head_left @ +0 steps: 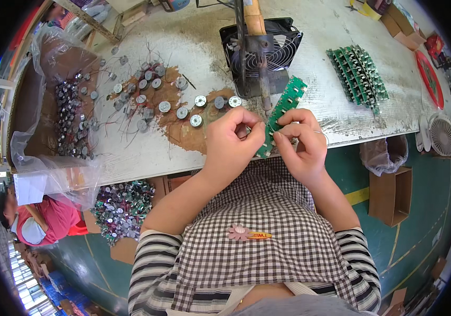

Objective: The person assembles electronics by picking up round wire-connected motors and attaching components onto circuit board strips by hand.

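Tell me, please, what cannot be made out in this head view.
All in the head view:
Anything pinched by the left hand: hidden by that same hand.
Part of the green board: covered by the left hand and right hand.
Part of the fan: behind the upright tool.
The rest of the blue tub: cut off by the upper edge.

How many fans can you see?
2. A black fan is on the table, behind the iron. A white fan is at the far right. More could be hidden.

Bare left forearm [183, 203] angles toward two o'clock, bare right forearm [336, 200] toward eleven; left hand [230, 139] and right hand [305, 150] pinch, fingers curled.
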### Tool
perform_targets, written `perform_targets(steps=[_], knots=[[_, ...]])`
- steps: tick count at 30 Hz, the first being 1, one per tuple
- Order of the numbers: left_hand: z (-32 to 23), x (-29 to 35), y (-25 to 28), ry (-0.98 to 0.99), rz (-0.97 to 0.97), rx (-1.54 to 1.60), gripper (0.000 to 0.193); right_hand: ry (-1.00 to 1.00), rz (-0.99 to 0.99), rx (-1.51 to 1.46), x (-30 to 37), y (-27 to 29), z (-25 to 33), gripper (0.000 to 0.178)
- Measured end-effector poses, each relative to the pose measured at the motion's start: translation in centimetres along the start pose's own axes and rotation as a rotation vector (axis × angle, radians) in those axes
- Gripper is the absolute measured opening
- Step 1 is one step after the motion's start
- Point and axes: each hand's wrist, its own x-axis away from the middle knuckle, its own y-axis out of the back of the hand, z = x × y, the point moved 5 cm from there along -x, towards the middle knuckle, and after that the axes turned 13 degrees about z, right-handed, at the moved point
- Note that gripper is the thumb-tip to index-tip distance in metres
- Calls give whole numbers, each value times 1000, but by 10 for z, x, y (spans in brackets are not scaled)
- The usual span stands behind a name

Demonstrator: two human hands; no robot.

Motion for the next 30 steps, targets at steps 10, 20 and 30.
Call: perform_targets(steps=[10, 20, 30], knots=[[-4, -4, 1, -26, -1, -38, 9, 8, 3, 42, -6, 0, -2, 11], [-1, -1, -1, -10, 132, -55, 8, -74, -88, -66, 5, 9, -12, 8], [-30, -28, 143, -71, -301, -886, 21, -164, -170, -312, 10, 5, -31, 3]])
